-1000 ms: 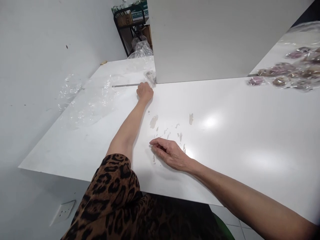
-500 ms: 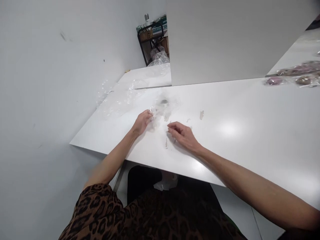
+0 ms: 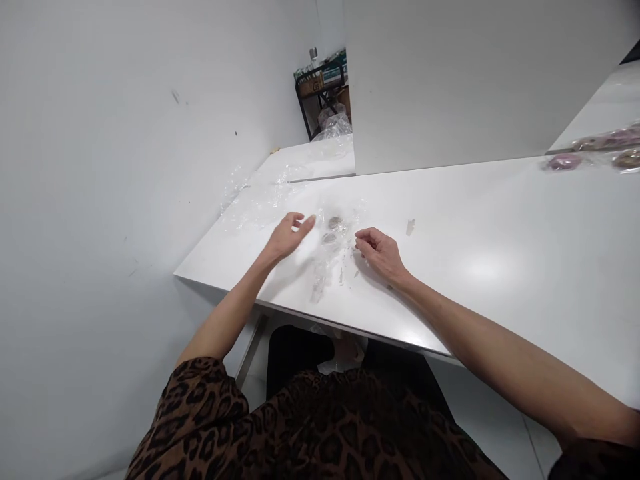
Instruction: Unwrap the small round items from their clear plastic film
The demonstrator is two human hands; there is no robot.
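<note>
A crumpled clear plastic bag lies on the white table between my hands, with two small round greyish items in or under it. Just left of it, my left hand hovers with thumb and fingers apart, holding nothing. On the bag's right side, my right hand has its fingers curled in a pinch near the tabletop. What sits between those fingertips, if anything, is too small to make out. Small torn scraps lie close to the right fingertips.
More clear plastic is spread at the table's left end by the wall. A pale scrap lies right of my hands. Wrapped pink items rest at the far right. A grey panel stands behind; a black shelf is beyond.
My left hand has let go of the clear plastic and opened. The plastic now lies lower and flatter, showing two round items. My right hand stays pinched beside it. The view has shifted slightly.
</note>
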